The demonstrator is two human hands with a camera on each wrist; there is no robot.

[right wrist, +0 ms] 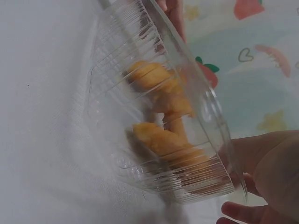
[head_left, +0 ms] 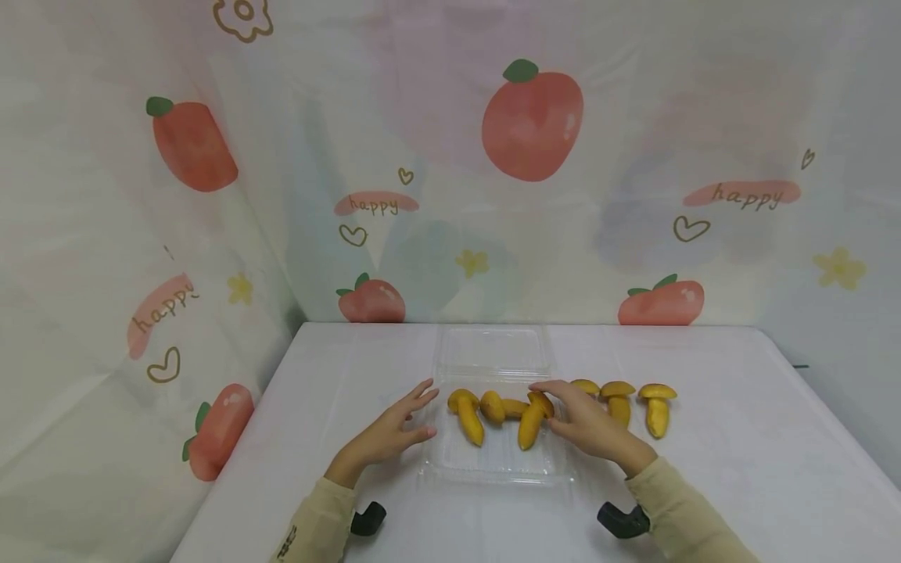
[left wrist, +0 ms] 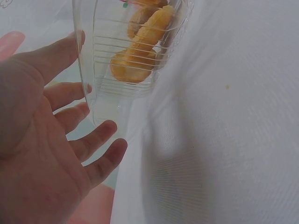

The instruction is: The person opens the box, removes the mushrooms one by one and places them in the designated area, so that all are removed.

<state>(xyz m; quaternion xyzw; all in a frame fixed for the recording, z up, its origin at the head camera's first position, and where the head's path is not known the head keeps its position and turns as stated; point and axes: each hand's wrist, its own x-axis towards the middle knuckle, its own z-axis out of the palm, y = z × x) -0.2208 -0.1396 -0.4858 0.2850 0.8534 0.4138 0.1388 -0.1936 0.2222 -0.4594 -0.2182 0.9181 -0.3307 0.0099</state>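
A clear plastic clamshell box [head_left: 493,469] lies unfolded on the table. Three yellow mushrooms with caps are in its tray, among them a left one [head_left: 470,422] and a middle one [head_left: 494,408]. At the tray's right side, my right hand [head_left: 594,426] has its thumb and a finger about the cap of the right mushroom [head_left: 529,428]. That mushroom also shows through the ribbed wall in the right wrist view. My left hand [head_left: 387,434] is spread beside the tray's left edge; in the left wrist view its fingertips [left wrist: 83,39] are at the box rim.
Right of the box, three more mushrooms stand in a row on the white table [head_left: 739,438]: one partly behind my right hand [head_left: 584,386], a middle one [head_left: 619,400] and an outer one [head_left: 658,410]. The box's lid [head_left: 493,348] lies toward the printed backdrop [head_left: 436,117].
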